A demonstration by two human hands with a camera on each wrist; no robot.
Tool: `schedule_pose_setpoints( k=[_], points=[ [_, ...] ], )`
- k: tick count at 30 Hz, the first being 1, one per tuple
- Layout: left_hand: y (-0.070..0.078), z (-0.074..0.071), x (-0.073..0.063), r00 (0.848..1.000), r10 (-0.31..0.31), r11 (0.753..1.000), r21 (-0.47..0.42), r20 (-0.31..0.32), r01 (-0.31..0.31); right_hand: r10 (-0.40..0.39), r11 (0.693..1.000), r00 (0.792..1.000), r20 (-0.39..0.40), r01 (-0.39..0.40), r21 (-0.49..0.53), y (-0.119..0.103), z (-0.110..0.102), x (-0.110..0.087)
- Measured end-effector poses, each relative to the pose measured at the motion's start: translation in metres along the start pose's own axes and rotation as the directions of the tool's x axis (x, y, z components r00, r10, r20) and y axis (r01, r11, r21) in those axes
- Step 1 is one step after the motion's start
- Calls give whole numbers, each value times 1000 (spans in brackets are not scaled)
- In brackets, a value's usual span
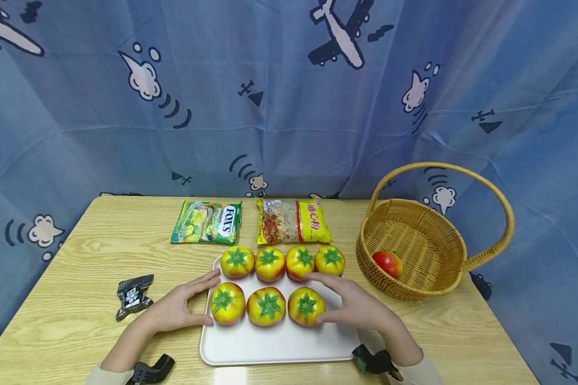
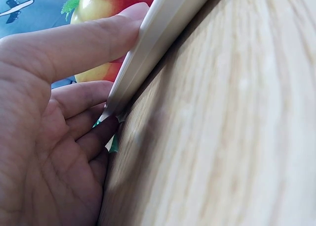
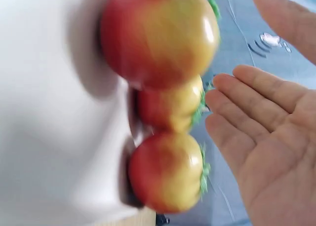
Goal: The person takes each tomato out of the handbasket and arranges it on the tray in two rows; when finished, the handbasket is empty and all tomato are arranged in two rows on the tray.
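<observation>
A white tray (image 1: 279, 345) bears several red-and-yellow model fruits with green leafy tops, like tomatoes or persimmons. The front row has three: a left fruit (image 1: 228, 303), a middle fruit (image 1: 266, 306) and a right fruit (image 1: 306, 306). Several more, among them a corner fruit (image 1: 329, 260), line the tray's back edge. My left hand (image 1: 178, 307) touches the tray's left rim with thumb and fingertips, as the left wrist view also shows. Over the tray's right side, my right hand (image 1: 358, 305) is spread beside the right fruit, fingers straight and palm empty in the right wrist view.
A wicker basket (image 1: 455, 267) with a tall handle stands at the right, a red fruit (image 1: 388, 264) inside. Behind the tray lie a green candy bag (image 1: 207, 222) and a yellow pasta bag (image 1: 294, 222). One small black packet (image 1: 134, 295) lies left of my left hand.
</observation>
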State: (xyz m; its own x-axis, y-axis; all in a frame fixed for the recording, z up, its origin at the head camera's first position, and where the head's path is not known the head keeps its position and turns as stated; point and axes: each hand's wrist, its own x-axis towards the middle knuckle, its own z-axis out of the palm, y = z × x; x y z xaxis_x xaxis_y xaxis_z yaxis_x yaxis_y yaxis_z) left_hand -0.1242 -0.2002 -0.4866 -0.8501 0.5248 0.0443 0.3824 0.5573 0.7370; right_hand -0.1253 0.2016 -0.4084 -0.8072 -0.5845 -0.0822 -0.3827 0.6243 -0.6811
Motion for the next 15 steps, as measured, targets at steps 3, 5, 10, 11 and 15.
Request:
schedule_pose_setpoints(
  k=[3,5,10,11,15],
  points=[
    [-1,-1,1,1000,3,1000,3,-4,-3,-31,999,998,-56,32,26,6,-9,-3],
    [-2,-1,1,1000,7,1000,8,-8,-7,-45,998,992,-119,50,38,10,-16,-6],
    [-4,0,1,1000,13,1000,7,-10,-13,-60,993,953,-297,87,80,24,-38,-15],
    [-4,0,0,1000,12,1000,4,-9,-12,-56,992,944,-325,90,90,28,-43,-17],
    [-4,1,0,1000,17,1000,4,-1,-17,-6,992,919,-394,54,111,46,-65,-30]
  ],
)
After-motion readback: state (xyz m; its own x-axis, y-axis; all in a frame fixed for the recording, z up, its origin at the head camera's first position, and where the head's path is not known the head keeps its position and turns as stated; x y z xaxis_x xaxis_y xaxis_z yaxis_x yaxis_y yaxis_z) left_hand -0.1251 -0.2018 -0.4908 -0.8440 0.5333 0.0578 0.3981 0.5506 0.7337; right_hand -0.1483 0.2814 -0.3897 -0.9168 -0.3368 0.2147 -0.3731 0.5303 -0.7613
